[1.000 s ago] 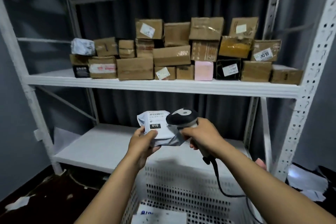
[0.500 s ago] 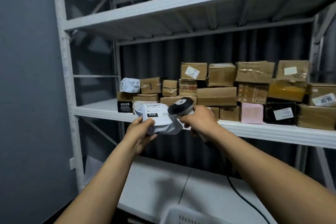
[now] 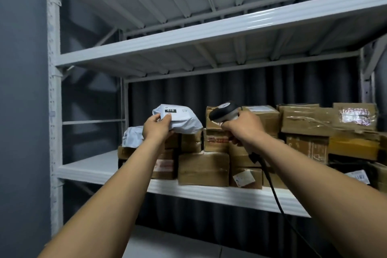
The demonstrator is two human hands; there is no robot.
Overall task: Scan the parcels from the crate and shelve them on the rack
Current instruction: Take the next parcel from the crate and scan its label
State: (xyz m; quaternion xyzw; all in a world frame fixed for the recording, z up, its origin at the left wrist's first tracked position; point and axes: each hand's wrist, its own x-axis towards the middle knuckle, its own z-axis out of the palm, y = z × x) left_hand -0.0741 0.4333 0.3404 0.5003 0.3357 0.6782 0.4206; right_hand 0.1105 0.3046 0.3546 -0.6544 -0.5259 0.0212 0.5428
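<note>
My left hand (image 3: 157, 128) grips a soft white-grey parcel bag (image 3: 181, 120) with a black "010" label, held above the left end of the stacked cardboard boxes (image 3: 203, 168) on the rack's middle shelf (image 3: 90, 168). My right hand (image 3: 243, 128) holds a black and grey barcode scanner (image 3: 224, 110), head pointing left toward the bag, a short gap between them. The scanner cable (image 3: 274, 195) hangs down past the shelf edge. The crate is out of view.
Another white bag parcel (image 3: 132, 137) lies at the left end of the box pile. More taped boxes (image 3: 326, 123) fill the shelf's right side. An upper shelf (image 3: 188, 33) spans overhead. A white upright post (image 3: 54, 111) stands at left beside the grey wall.
My view has tilted upward, so the crate and lower shelf dropped away. Both hands rose to the middle shelf. The bag moved left and up, away from the scanner head.
</note>
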